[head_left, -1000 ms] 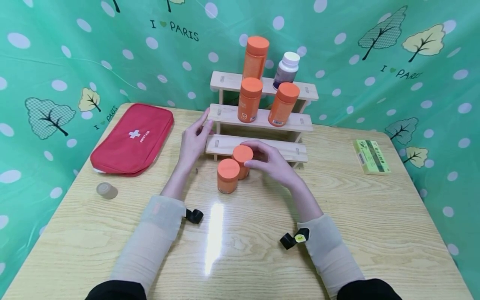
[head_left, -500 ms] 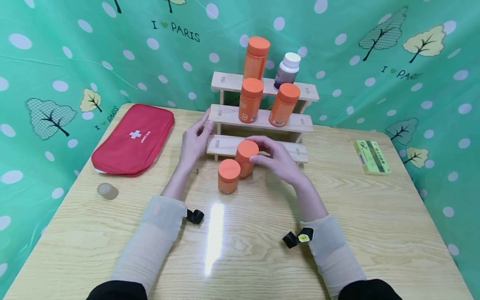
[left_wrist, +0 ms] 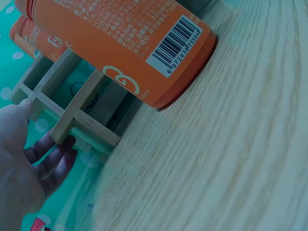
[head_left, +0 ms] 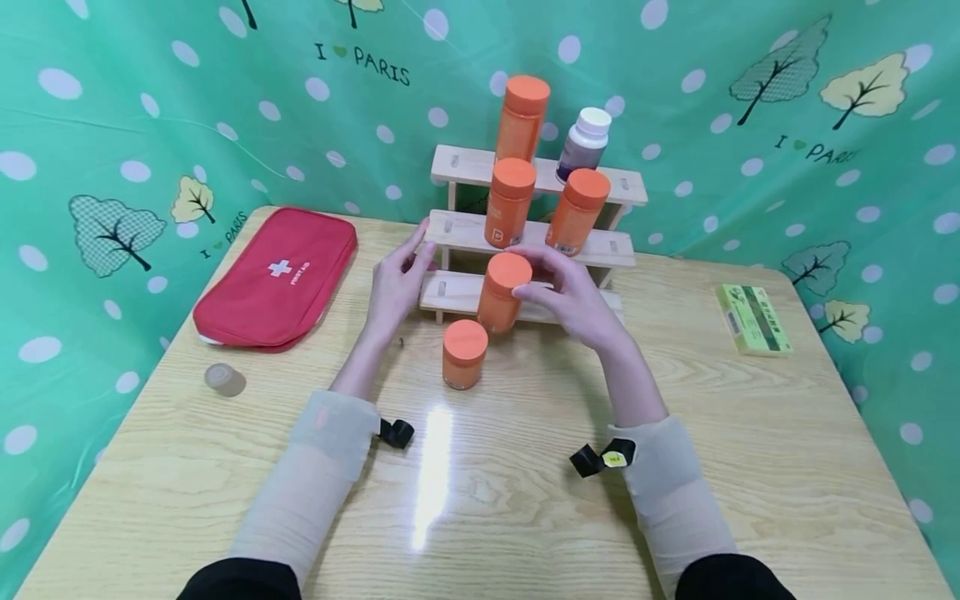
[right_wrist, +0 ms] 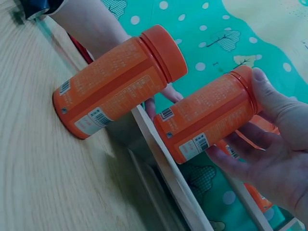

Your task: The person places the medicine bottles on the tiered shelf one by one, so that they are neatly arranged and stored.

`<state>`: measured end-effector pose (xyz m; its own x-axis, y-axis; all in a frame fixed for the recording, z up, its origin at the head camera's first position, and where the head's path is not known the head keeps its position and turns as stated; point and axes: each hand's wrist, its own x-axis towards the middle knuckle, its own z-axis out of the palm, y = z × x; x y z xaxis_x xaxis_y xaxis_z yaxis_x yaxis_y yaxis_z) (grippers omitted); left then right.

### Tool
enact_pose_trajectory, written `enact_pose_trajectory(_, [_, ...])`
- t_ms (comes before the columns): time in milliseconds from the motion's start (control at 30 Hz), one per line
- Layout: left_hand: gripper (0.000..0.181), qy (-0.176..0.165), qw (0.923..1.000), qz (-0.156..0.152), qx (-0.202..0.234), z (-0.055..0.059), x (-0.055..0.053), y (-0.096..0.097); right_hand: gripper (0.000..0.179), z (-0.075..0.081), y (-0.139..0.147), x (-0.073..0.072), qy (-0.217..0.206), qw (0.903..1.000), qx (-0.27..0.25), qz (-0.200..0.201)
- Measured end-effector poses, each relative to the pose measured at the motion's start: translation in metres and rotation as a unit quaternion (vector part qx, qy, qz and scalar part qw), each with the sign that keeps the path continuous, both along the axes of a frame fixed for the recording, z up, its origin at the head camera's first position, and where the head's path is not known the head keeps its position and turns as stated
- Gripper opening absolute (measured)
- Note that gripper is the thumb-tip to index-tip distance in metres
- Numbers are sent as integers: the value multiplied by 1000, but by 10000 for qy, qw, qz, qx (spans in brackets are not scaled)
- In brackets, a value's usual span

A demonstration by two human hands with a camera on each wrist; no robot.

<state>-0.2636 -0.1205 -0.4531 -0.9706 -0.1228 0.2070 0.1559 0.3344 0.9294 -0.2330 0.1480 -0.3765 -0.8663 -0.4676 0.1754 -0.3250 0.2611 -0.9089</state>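
Note:
My right hand grips an orange supplement bottle near its lid, thumb on one side and fingers on the other. In the right wrist view, this upright bottle is at the lowest step's front edge; whether its base touches the board is unclear. A second orange bottle stands on the table in front. My left hand holds the left end of the three-step wooden display rack. In the left wrist view, the thumb of that hand touches the rack, and its fingers curl around a lower board end.
Two orange bottles stand on the middle step. The top step bears a taller-looking orange bottle and a white-capped dark bottle. A red first-aid pouch and a small grey cap lie left; a green-yellow box lies right.
My right hand has lifted the orange bottle off the table and moved it back and slightly right to the lowest step. The left hand has stayed at the rack's end.

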Motion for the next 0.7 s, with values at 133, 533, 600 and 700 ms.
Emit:
enact_pose_trajectory(133, [52, 5, 10000, -34, 8, -1, 0, 1, 48, -1, -1, -2, -27, 9997, 5, -252])
enact_pose_trajectory(533, [50, 48, 10000, 40, 20, -1, 0, -1, 49, -3, -8, -15, -113, 9986, -68, -509])
enact_pose_trajectory(600, [50, 50, 10000, 46, 15, -1, 0, -1, 49, -4, -8, -16, -146, 9985, -63, -518])
enact_pose_trajectory(700, [50, 45, 10000, 27, 16, 0, -1, -1, 50, -5, -9, -17, -169, 9984, -56, -541])
